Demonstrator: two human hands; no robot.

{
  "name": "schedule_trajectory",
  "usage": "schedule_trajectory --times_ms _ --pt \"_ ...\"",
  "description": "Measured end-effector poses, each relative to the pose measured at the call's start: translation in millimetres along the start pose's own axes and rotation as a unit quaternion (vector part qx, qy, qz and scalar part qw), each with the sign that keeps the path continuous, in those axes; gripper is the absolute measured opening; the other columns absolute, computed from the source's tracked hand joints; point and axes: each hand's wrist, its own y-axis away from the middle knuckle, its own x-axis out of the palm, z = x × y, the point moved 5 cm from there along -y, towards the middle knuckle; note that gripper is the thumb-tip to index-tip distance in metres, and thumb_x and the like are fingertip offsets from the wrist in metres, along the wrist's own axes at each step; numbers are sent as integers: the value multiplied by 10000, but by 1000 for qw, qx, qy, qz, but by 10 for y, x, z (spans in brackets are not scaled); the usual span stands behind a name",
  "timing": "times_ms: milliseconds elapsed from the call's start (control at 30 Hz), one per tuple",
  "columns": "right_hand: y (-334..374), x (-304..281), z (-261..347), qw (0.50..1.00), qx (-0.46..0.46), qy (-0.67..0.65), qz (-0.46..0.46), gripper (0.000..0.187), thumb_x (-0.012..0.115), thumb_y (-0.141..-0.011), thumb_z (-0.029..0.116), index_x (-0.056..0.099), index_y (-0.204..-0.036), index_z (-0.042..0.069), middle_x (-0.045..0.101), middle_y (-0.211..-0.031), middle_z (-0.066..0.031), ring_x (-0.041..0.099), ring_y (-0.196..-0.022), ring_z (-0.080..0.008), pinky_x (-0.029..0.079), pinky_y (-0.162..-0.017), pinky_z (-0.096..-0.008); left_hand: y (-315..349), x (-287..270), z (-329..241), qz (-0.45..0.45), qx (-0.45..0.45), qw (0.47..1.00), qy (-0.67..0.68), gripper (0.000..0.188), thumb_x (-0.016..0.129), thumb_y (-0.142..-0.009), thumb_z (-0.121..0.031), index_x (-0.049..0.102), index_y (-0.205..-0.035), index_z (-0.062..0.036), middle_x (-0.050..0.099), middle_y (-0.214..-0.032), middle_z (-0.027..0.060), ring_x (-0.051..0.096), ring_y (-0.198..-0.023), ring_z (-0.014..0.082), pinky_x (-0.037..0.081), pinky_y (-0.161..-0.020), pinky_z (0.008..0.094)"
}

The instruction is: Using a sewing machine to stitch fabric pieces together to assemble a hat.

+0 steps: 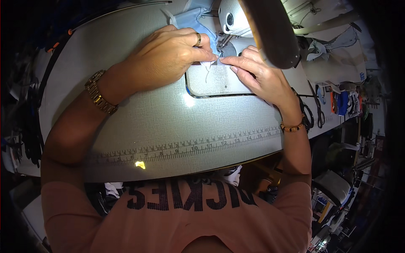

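Here, two hands work at one sewing machine on a grey bench. The left hand, with one ring and one gold watch, pinches a small white fabric piece at its fingertips, fingers narrowed onto it. The right hand, with one beaded bracelet, presses the same piece from the other side, fingertips nearly meeting the left's. The piece lies between both hands, at the far edge of the metal plate. One pair of black scissors lies by the right wrist
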Motion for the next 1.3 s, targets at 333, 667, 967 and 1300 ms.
schedule_trajectory --times_ms 333,667,967,1300 --pt "-64 94 135 999 -2 24 -22 269 637 -842 31 661 -1109 26 511 -742 -78 536 -727 -215 457 -672 -326 -1 -83 151 -9 52 996 69 271 518 -825 24 731 -951 -86 675 -942 -5 615 -879 178 467 -807 332" --pt "-8 33 87 999 10 33 -30 264 633 -852 37 669 -1113 54 524 -785 -72 554 -723 -206 470 -644 -307 13 -41 -66 -49 79 996 -11 247 562 -811 -29 737 -973 -95 655 -885 -9 601 -843 176 476 -761 323" --pt "-56 9 70 998 -5 18 -54 204 653 -822 7 690 -1022 15 519 -736 -83 532 -703 -205 456 -653 -316 21 -25 -120 -45 43 992 -107 230 584 -817 -85 741 -979 -135 640 -882 -26 581 -836 137 469 -756 303" --pt "-34 8 2 998 -18 25 -63 172 640 -803 -45 670 -969 -19 541 -731 -88 536 -699 -216 449 -642 -319 -1 -12 -85 -59 61 992 -95 163 614 -811 -99 710 -943 -106 648 -882 -15 596 -845 144 468 -786 306"
